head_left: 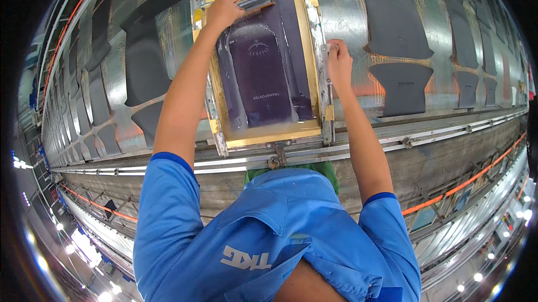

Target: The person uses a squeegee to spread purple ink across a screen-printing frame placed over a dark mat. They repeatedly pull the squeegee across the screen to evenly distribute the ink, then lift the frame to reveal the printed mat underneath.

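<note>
My left hand [223, 11] grips a metal-bladed squeegee [256, 0] over the upper left of a screen frame [312, 13]. The frame has a metal border, yellowish inner edging and a dark purple stencil [260, 66] with pale lettering and wet-looking streaks along both sides. My right hand [339, 61] has its fingers curled on the frame's right side bar, partly hiding what it grips there. The frame lies on a long metal printing table [353, 10], among cut dark grey panels [400, 91].
More cut panels [148, 49] run along the table to both sides. A metal rail [437, 136] with fittings follows the near edge, in front of my body in a blue shirt. An orange line [426, 204] runs below it. Bright lights show at the rim of the view.
</note>
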A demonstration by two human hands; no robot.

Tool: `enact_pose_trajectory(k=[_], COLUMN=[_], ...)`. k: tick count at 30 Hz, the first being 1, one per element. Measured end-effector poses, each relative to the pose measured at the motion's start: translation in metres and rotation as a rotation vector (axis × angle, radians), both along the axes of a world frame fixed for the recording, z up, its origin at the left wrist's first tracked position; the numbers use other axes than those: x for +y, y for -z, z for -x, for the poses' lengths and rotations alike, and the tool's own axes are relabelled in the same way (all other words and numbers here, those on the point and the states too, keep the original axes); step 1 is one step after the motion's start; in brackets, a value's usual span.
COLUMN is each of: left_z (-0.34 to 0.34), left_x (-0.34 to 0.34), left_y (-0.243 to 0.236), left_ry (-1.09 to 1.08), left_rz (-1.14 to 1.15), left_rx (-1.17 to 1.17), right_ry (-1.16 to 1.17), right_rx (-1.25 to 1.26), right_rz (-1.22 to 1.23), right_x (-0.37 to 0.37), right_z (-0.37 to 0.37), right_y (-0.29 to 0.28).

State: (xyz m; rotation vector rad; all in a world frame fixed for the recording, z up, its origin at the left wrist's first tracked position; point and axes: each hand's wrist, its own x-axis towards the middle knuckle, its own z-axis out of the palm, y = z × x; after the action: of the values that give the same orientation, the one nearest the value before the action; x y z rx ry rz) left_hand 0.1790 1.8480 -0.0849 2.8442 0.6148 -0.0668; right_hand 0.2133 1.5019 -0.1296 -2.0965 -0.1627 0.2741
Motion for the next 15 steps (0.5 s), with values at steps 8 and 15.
enact_pose_trajectory(k=[8,15], left_z=[0.124,0.263], left_x=[-0.129,-0.228], left_y=[0.091,0.088], left_ry=[0.111,0.103], left_rz=[-0.128,0.003], left_rx=[-0.265,-0.383], right_ry=[-0.004,-0.033], right_rx=[-0.039,-0.001], right_rz=[-0.030,-0.077], right_x=[0.000,-0.004], right_z=[-0.021,-0.025], right_y=[0.069,0.067])
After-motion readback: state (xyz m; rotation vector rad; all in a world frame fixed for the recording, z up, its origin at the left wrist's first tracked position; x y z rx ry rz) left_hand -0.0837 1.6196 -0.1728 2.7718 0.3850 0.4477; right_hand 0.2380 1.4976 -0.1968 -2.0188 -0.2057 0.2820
